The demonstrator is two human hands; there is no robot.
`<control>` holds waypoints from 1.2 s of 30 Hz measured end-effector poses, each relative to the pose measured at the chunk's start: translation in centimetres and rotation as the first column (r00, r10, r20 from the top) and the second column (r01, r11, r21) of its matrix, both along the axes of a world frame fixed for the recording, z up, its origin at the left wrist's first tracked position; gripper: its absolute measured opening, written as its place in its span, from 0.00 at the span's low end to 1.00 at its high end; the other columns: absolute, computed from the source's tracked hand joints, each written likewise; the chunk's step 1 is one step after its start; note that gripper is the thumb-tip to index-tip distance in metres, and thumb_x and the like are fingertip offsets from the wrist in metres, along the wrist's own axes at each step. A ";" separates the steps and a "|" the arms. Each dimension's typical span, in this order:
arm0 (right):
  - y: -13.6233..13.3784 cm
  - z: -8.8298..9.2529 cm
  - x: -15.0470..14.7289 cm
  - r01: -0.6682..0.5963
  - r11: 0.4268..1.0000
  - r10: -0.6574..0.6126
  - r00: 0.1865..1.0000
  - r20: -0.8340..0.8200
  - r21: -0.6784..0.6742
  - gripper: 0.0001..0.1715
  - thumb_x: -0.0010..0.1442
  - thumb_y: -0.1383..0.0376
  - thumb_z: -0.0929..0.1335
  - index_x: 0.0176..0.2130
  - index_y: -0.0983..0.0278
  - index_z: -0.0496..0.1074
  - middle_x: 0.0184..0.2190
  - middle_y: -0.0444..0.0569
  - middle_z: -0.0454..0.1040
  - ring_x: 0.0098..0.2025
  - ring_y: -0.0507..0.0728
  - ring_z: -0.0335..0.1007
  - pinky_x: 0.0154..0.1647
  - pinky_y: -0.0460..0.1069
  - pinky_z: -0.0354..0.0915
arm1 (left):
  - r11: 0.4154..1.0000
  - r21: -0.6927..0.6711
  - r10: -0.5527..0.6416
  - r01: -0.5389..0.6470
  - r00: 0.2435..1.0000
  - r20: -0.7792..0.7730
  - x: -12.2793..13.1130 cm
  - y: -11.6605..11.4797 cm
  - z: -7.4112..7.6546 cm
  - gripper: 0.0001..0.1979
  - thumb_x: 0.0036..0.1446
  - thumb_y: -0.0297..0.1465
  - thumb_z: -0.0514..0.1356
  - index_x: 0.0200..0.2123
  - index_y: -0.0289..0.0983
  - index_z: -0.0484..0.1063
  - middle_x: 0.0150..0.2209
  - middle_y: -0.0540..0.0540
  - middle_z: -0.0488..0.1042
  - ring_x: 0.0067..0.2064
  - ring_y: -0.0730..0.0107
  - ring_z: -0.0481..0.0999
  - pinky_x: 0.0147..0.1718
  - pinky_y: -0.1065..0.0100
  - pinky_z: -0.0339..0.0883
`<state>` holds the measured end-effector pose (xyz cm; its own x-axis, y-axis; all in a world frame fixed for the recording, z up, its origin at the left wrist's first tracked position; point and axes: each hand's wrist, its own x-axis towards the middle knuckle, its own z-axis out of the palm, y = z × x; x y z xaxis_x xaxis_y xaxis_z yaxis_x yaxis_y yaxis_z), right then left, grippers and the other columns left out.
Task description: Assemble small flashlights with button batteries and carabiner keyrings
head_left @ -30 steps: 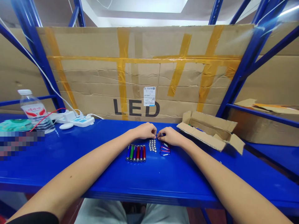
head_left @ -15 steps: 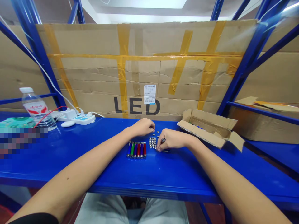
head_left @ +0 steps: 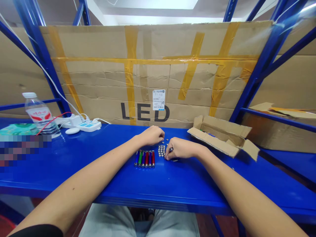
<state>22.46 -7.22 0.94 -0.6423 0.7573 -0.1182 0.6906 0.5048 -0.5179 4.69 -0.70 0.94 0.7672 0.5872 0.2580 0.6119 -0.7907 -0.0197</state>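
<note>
My right hand (head_left: pixel 179 148) is closed around a small flashlight (head_left: pixel 171 149); only its dark metal end shows between the fingers. Its fingertips come down to the table beside a block of silver button cells (head_left: pixel 161 150). Just behind those cells, my left hand (head_left: pixel 153 135) rests with curled fingers, and whatever they may hold is hidden. A few loose button cells (head_left: pixel 167 139) lie between the hands. In front of my left wrist, several small flashlights (head_left: pixel 146 159) in blue, green, red and purple lie side by side. Something thin and shiny is partly covered under my right hand.
An open cardboard box (head_left: pixel 214 141) stands to the right of my right hand. On the left are a water bottle (head_left: pixel 40 115), a white power strip (head_left: pixel 89 126) with cables, and a green packet (head_left: pixel 18 129). A large cardboard panel (head_left: pixel 103 82) closes off the blue table's (head_left: pixel 118 184) back.
Both hands stay almost in place. My right fingers have shifted very slightly left at the edge of the button cells.
</note>
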 end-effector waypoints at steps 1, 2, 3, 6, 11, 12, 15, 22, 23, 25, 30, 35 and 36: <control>0.0 0.0 0.0 0.001 1.000 -0.001 1.000 -0.003 -0.001 0.10 0.48 0.65 0.71 0.32 0.64 0.82 0.29 0.45 0.81 0.30 0.54 0.74 0.31 0.45 0.64 | 1.000 0.002 0.000 0.000 1.000 0.000 0.0 0.0 0.0 0.09 0.55 0.28 0.57 0.34 0.37 0.79 0.35 0.43 0.80 0.40 0.61 0.76 0.39 0.65 0.64; 0.0 0.0 0.0 0.002 1.000 -0.002 1.000 -0.007 -0.004 0.10 0.48 0.65 0.71 0.32 0.64 0.82 0.29 0.46 0.81 0.30 0.54 0.74 0.31 0.45 0.64 | 1.000 0.003 0.000 0.000 1.000 0.000 0.0 0.0 0.0 0.09 0.55 0.28 0.57 0.34 0.37 0.79 0.35 0.43 0.80 0.39 0.61 0.76 0.39 0.65 0.64; 0.0 0.2 0.1 0.001 1.000 -0.002 1.000 -0.015 -0.011 0.10 0.47 0.65 0.71 0.32 0.64 0.82 0.29 0.46 0.81 0.30 0.54 0.74 0.30 0.45 0.64 | 1.000 0.004 -0.001 0.001 1.000 0.001 0.0 0.0 0.0 0.09 0.55 0.28 0.57 0.34 0.37 0.79 0.35 0.43 0.80 0.39 0.61 0.76 0.39 0.65 0.64; 0.1 0.9 0.8 0.009 1.000 -0.009 0.998 -0.056 -0.007 0.11 0.48 0.64 0.70 0.33 0.64 0.82 0.28 0.46 0.80 0.29 0.54 0.71 0.29 0.46 0.63 | 1.000 0.008 -0.009 0.009 1.000 0.002 0.0 0.2 -0.2 0.10 0.55 0.28 0.57 0.35 0.37 0.79 0.35 0.43 0.80 0.40 0.61 0.76 0.39 0.65 0.64; 1.7 1.2 2.6 0.269 0.905 -0.248 0.963 -0.104 0.331 0.11 0.51 0.68 0.66 0.31 0.65 0.79 0.29 0.48 0.79 0.30 0.54 0.69 0.30 0.47 0.59 | 0.999 -0.019 -0.040 0.039 0.999 -0.021 0.2 0.4 -0.3 0.11 0.55 0.27 0.58 0.38 0.39 0.80 0.38 0.44 0.81 0.41 0.62 0.77 0.41 0.65 0.64; 2.0 0.9 2.7 0.308 0.872 -0.297 0.951 -0.089 0.379 0.11 0.50 0.68 0.66 0.32 0.65 0.79 0.29 0.48 0.78 0.30 0.55 0.69 0.30 0.47 0.59 | 0.999 -0.035 -0.043 0.042 0.999 -0.027 0.4 0.4 -0.3 0.11 0.55 0.27 0.59 0.39 0.39 0.80 0.39 0.44 0.81 0.42 0.62 0.77 0.41 0.65 0.64; 2.9 -0.4 2.6 0.318 0.862 -0.319 0.946 -0.065 0.395 0.10 0.50 0.69 0.66 0.33 0.64 0.77 0.31 0.49 0.78 0.31 0.56 0.68 0.32 0.48 0.59 | 0.997 -0.072 -0.027 0.024 0.998 -0.050 0.8 0.5 -0.3 0.10 0.55 0.28 0.60 0.38 0.39 0.81 0.39 0.44 0.81 0.41 0.61 0.78 0.39 0.66 0.64; 3.4 -1.4 2.2 0.382 0.868 -0.273 0.901 -0.338 0.317 0.07 0.53 0.69 0.63 0.36 0.63 0.64 0.34 0.48 0.72 0.36 0.55 0.65 0.38 0.49 0.61 | 0.990 -0.142 0.009 -0.017 0.998 -0.055 1.3 1.1 -0.8 0.07 0.52 0.26 0.62 0.33 0.38 0.80 0.33 0.44 0.81 0.37 0.62 0.78 0.35 0.68 0.64; 3.5 -1.4 2.3 0.379 0.878 -0.259 0.890 -0.375 0.293 0.06 0.54 0.68 0.63 0.36 0.63 0.62 0.33 0.46 0.70 0.35 0.54 0.64 0.37 0.49 0.61 | 0.988 -0.155 0.018 -0.024 0.999 -0.041 1.1 1.1 -0.9 0.06 0.51 0.25 0.63 0.32 0.38 0.80 0.32 0.45 0.80 0.36 0.63 0.77 0.35 0.68 0.63; 3.9 -1.7 2.7 0.348 0.903 -0.213 0.871 -0.443 0.250 0.05 0.56 0.66 0.63 0.36 0.62 0.61 0.30 0.43 0.68 0.33 0.54 0.63 0.35 0.49 0.61 | 0.986 -0.165 0.042 -0.038 0.999 0.019 0.8 1.0 -0.7 0.06 0.51 0.25 0.62 0.31 0.38 0.79 0.32 0.45 0.80 0.35 0.64 0.77 0.34 0.68 0.63; 4.8 -2.3 2.5 0.287 0.947 -0.136 0.767 -0.627 0.146 0.08 0.51 0.64 0.67 0.34 0.63 0.67 0.28 0.43 0.70 0.32 0.54 0.66 0.35 0.50 0.61 | 0.993 -0.117 0.040 0.012 0.902 0.431 0.0 0.1 0.6 0.08 0.57 0.27 0.58 0.36 0.38 0.78 0.36 0.47 0.80 0.39 0.66 0.76 0.40 0.67 0.65; 4.2 -1.3 1.8 0.460 0.878 -0.338 0.400 -0.852 -0.132 0.12 0.45 0.63 0.73 0.32 0.64 0.72 0.24 0.43 0.70 0.28 0.52 0.65 0.31 0.49 0.61 | 0.992 -0.118 0.039 0.040 0.799 0.600 0.4 -1.2 1.2 0.06 0.57 0.28 0.60 0.34 0.38 0.78 0.34 0.48 0.80 0.36 0.69 0.75 0.38 0.68 0.66; 3.9 -1.0 1.8 0.446 0.867 -0.378 0.304 -0.874 -0.220 0.11 0.45 0.63 0.73 0.31 0.64 0.71 0.24 0.43 0.70 0.27 0.52 0.65 0.31 0.48 0.61 | 0.991 -0.123 0.032 0.055 0.791 0.611 0.5 -1.5 1.2 0.06 0.56 0.28 0.60 0.34 0.37 0.78 0.33 0.48 0.80 0.35 0.70 0.75 0.37 0.68 0.66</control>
<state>24.23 -3.30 -0.09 0.0434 0.9381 0.3437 -0.0008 0.3441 -0.9389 5.20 -2.16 2.14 0.4826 0.6401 0.5978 0.4524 -0.7666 0.4557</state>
